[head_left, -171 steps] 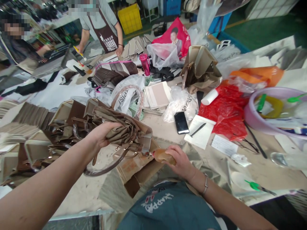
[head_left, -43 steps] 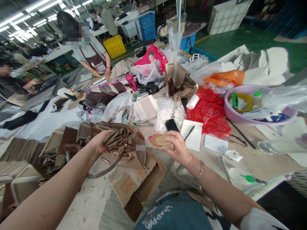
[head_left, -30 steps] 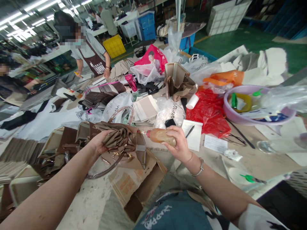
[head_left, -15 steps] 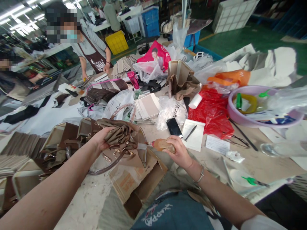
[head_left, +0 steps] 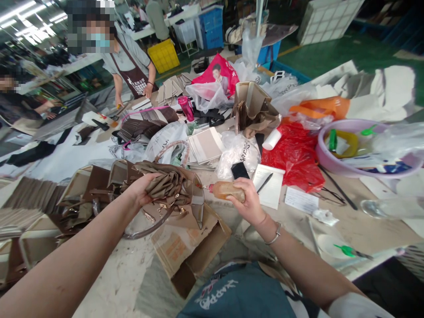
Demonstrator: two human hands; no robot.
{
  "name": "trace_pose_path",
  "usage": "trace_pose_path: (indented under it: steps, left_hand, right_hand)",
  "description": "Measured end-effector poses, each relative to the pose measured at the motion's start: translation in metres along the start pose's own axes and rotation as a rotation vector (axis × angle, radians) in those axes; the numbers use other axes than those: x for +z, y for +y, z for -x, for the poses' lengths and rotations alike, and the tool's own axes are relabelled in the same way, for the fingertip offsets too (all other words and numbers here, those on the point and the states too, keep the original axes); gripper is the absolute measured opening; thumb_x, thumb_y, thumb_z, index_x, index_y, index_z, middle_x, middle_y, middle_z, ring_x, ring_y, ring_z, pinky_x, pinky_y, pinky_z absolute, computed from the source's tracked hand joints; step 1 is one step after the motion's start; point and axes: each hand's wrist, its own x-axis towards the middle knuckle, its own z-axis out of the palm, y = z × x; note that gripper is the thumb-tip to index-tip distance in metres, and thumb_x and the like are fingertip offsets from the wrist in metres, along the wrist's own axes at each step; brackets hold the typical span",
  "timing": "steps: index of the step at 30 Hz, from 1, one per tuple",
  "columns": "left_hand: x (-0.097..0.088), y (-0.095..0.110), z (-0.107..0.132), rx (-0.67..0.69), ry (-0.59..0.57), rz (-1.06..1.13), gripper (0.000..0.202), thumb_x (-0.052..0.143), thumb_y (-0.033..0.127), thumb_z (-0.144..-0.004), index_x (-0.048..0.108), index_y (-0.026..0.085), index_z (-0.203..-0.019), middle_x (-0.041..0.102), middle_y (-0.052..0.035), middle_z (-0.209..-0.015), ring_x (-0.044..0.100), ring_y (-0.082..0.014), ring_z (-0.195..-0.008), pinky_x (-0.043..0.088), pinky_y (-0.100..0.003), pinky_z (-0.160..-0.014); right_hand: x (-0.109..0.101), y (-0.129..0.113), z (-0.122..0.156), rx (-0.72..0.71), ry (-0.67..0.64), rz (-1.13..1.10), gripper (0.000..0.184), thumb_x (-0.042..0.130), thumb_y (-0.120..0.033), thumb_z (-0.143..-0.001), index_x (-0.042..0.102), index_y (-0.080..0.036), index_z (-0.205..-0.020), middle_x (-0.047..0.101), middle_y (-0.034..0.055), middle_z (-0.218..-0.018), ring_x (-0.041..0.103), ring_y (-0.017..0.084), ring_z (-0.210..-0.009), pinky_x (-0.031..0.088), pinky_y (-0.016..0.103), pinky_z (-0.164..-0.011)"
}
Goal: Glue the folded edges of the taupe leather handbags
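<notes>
My left hand (head_left: 145, 190) is closed on the bunched brown lining (head_left: 167, 181) of a brown handbag (head_left: 190, 198) that lies on its side. The bag's curved handle (head_left: 149, 227) rests towards me, and gold-coloured fittings hang by it. In my right hand (head_left: 247, 201) is a squeeze bottle (head_left: 225, 191) of amber liquid, its fingers wrapped round the base. The bottle lies nearly level, with its reddish nozzle pointing left at the bag's edge. Whether the tip touches the bag I cannot tell. Under the bag stands an open cardboard box (head_left: 179, 243).
More brown bags (head_left: 79, 185) line the left side by stacked panels (head_left: 33, 203). Beyond my right hand lie a phone (head_left: 240, 170), a notepad (head_left: 270, 185) with a pen, a red plastic bag (head_left: 291, 154) and a purple basin (head_left: 374, 172). A co-worker (head_left: 132, 66) stands across the table.
My right hand has raised the bottle slightly and brought its nozzle up along the bag's edge. The hand now covers part of the phone. My left hand keeps its grip on the lining.
</notes>
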Motion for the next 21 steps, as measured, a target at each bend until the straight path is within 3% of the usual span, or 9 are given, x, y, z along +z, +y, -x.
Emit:
trace_pose_path:
  steps: [11,21]
  left_hand:
    - [0.007,0.002,0.003,-0.001,0.036,0.009,0.021,0.043,0.008,-0.083,0.063,0.007,-0.074,0.068,-0.0114,-0.058,0.064,-0.0208,-0.047,0.052,-0.029,-0.04]
    - [-0.004,-0.005,-0.008,0.004,-0.013,0.021,0.021,0.046,0.01,-0.082,0.066,0.004,-0.081,0.073,-0.014,-0.071,0.069,-0.0235,-0.061,0.059,-0.035,-0.056]
  right_hand:
    - [0.011,0.012,0.036,0.1,-0.092,0.042,0.03,0.067,-0.033,-0.084,0.054,-0.023,-0.109,0.057,0.0074,-0.102,0.059,0.024,-0.098,0.053,0.044,-0.085]
    - [-0.01,0.003,0.008,-0.025,-0.044,0.039,0.035,0.068,-0.028,-0.084,0.051,-0.024,-0.114,0.052,0.01,-0.111,0.055,0.026,-0.105,0.052,0.048,-0.089]
